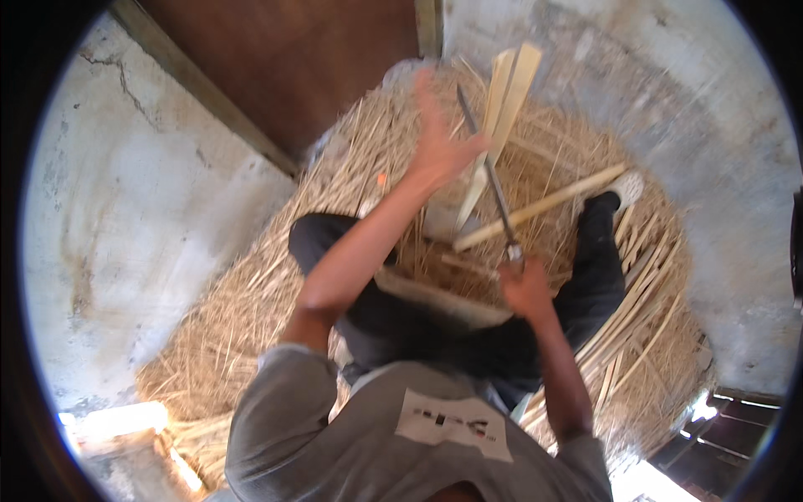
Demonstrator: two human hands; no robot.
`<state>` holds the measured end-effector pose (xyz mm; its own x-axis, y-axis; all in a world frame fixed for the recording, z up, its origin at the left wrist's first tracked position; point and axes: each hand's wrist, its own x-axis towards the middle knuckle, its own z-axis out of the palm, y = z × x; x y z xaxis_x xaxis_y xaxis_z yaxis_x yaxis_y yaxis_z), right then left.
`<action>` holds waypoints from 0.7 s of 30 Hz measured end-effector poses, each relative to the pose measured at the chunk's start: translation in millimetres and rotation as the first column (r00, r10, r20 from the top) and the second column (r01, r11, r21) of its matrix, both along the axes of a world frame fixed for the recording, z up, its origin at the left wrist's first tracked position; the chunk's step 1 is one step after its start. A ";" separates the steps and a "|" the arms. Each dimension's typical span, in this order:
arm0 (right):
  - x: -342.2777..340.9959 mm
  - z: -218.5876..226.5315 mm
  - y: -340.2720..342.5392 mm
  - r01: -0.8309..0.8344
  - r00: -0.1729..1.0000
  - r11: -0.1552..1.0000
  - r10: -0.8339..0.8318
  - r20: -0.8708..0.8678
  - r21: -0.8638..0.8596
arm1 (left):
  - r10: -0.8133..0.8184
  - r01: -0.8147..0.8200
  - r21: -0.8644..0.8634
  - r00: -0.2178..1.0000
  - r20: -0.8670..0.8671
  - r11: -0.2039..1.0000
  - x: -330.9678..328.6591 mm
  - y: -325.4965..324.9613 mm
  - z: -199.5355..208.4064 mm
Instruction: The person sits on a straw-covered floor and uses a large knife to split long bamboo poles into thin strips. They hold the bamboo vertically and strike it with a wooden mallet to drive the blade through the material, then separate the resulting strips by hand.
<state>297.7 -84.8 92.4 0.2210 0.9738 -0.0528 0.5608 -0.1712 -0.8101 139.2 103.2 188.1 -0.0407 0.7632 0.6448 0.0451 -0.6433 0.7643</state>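
Note:
My right hand (525, 284) is wrapped round the handle of a long knife (499, 192). Its narrow dark blade slants away to the upper left. My left hand (443, 155) is raised beyond my knee, somewhat blurred, with its fingers stretched out and its thumb apart. The thumb overlaps the blade and the edge of some pale split wood strips (512, 96); whether it touches them I cannot tell. These strips stand fanned out, their lower ends near the floor. Another long pale strip (544, 207) lies aslant between the blade and my right foot.
Straw-like shavings (226, 343) cover the floor round my bent legs. Several long thin strips (640, 297) lie in a bundle to the right. A worn plaster wall (134, 209) rises at left, another (669, 92) at right, with a brown door (293, 67) at the far side.

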 end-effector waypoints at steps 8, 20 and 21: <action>-20.2 15.3 -6.7 -0.020 0.997 0.998 0.017 -0.071 -0.054 | -0.533 0.551 -0.091 0.830 0.164 0.829 -13.6 3.0 52.7; -4.0 19.7 -13.9 0.005 1.000 0.995 -0.003 0.021 -0.098 | -0.430 0.436 -0.040 0.897 0.108 0.899 -11.9 -26.0 93.6; -0.5 -16.9 -8.9 -0.008 0.999 0.995 0.011 0.035 -0.095 | -0.349 0.348 0.021 0.932 0.100 0.937 -18.4 -9.6 34.1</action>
